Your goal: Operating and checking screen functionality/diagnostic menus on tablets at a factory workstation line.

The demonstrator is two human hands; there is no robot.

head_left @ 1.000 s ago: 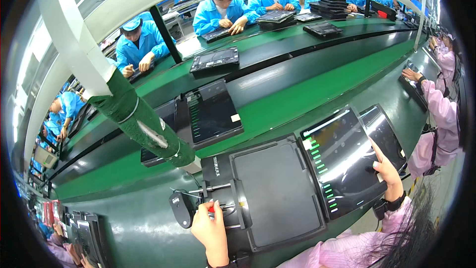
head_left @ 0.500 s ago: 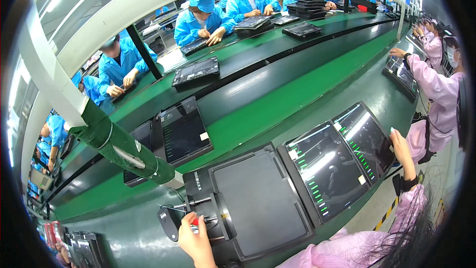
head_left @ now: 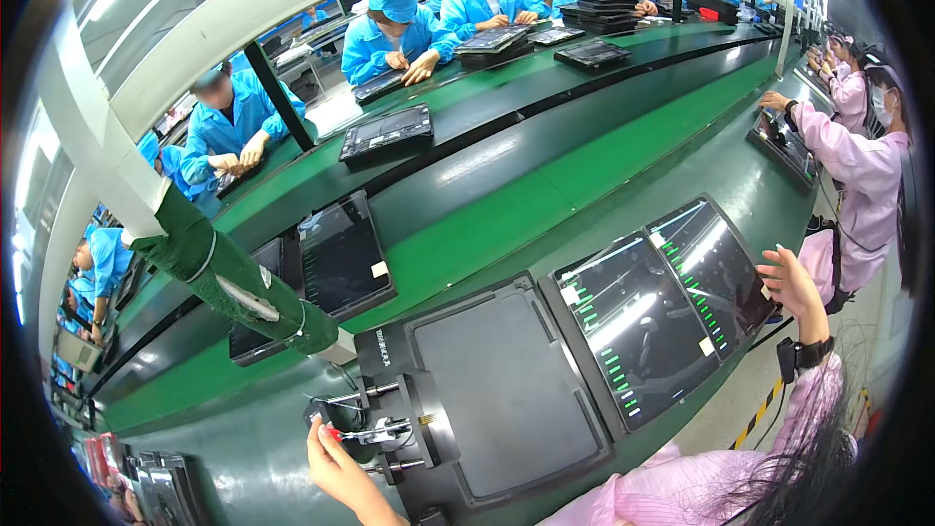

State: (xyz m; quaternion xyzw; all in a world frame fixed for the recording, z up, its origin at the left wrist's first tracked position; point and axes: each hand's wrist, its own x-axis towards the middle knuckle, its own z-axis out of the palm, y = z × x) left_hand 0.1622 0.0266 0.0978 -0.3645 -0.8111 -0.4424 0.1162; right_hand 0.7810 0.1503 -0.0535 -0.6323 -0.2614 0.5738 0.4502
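My left hand [head_left: 341,475] is at the lower left, fingertips closed on the red-tipped lever [head_left: 335,435] of a metal toggle clamp. The clamp sits on the left side of a black test fixture [head_left: 516,390], whose wide recessed bed has nothing lying in it. To the right of the fixture, two dark tablet screens [head_left: 638,331] lie side by side, showing rows of green bars and bearing white stickers. My right hand [head_left: 794,284] is open beside the outer edge of the right-hand screen [head_left: 711,273], fingers spread, holding nothing.
A green-wrapped post [head_left: 239,282] rises left of the fixture. Behind it, dark panels [head_left: 341,258] lie on the green conveyor [head_left: 584,170]. Co-workers in blue sit across the line; others in pink stand at the right. Black units [head_left: 161,487] stand at the lower left.
My left hand has swung the red-tipped lever leftward, and the clamp's block has shifted left with it. My right hand's fingers have spread. Panels on the conveyor have moved left.
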